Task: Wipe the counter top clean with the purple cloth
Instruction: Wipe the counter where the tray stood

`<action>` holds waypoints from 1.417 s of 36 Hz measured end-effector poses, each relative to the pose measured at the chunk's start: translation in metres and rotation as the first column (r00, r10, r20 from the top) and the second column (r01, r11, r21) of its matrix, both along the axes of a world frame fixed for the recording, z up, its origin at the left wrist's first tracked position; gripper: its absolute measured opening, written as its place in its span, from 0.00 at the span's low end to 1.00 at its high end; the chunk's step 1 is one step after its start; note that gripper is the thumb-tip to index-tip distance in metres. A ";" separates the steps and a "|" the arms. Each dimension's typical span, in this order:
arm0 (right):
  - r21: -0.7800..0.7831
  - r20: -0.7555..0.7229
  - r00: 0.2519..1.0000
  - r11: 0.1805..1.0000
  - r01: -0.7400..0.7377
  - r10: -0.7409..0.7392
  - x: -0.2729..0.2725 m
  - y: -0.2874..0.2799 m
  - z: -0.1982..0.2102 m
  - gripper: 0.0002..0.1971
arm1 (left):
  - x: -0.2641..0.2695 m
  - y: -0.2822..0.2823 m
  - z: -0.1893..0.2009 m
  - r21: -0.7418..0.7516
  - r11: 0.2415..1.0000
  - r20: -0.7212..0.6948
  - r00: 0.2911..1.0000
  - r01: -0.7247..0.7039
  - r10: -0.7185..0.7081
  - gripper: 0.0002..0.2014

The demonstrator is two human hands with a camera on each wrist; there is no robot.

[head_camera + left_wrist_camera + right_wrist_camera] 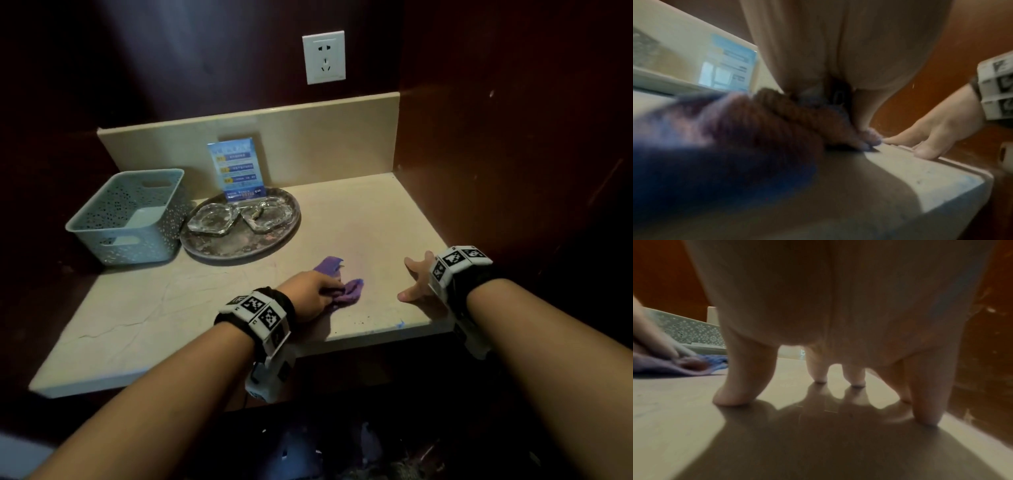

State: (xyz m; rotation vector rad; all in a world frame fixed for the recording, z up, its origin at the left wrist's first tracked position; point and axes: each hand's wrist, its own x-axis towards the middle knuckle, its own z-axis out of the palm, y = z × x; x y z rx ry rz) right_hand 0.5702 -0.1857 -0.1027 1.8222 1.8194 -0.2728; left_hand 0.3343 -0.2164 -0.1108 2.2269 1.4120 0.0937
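The purple cloth lies bunched on the beige counter top, near its front edge and right of centre. My left hand rests on the cloth's near side with fingers curled into the fabric, gripping it. In the left wrist view the cloth is a blurred purple mass under my curled fingers. My right hand stands to the right of the cloth, apart from it. Its spread fingertips press on the bare counter, and it holds nothing.
A pale green perforated basket stands at the back left. Beside it a round metal tray carries two glass ashtrays and a blue card. A backsplash and dark wood walls close in the back and right. A wall socket is above.
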 end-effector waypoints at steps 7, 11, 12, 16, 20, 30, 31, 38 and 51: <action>0.006 0.010 1.000 1.000 -0.004 0.004 -0.001 -0.004 0.003 0.50 | -0.022 -0.005 0.003 0.079 0.994 -0.028 0.996 -0.078 0.080 0.17; 0.018 0.017 1.000 1.000 -0.012 0.011 -0.001 -0.005 0.003 0.51 | -0.023 -0.009 -0.011 0.018 0.997 -0.101 0.992 -0.069 0.070 0.23; 0.014 0.018 1.000 1.000 -0.007 0.007 -0.001 -0.005 0.003 0.51 | -0.022 -0.011 -0.017 0.019 0.997 -0.140 0.988 -0.070 0.072 0.27; -0.005 0.024 1.000 1.000 0.006 -0.005 -0.002 -0.005 0.004 0.50 | -0.014 -0.022 -0.032 0.092 0.995 -0.171 0.983 -0.048 0.063 0.33; -0.009 0.033 0.999 1.000 0.012 -0.012 -0.004 -0.006 0.007 0.49 | -0.015 -0.027 -0.040 0.110 0.994 -0.060 0.998 -0.021 0.027 0.30; -0.003 0.037 0.999 1.000 0.005 -0.005 -0.004 -0.007 0.006 0.49 | -0.073 0.008 -0.006 0.222 0.883 0.191 0.907 -0.413 0.376 0.18; -0.007 0.037 0.999 1.000 0.005 -0.005 -0.004 -0.007 0.006 0.50 | -0.081 0.014 -0.007 0.242 0.874 0.115 0.907 -0.422 0.406 0.18; -0.031 0.046 0.998 0.999 0.035 -0.033 -0.006 -0.003 0.003 0.50 | -0.073 0.020 -0.011 0.038 0.952 -0.193 0.932 -0.305 0.306 0.27; -0.014 0.048 0.998 0.999 0.043 -0.042 -0.011 -0.005 0.003 0.52 | -0.001 -0.031 -0.032 0.095 0.993 0.097 0.993 -0.076 0.066 0.24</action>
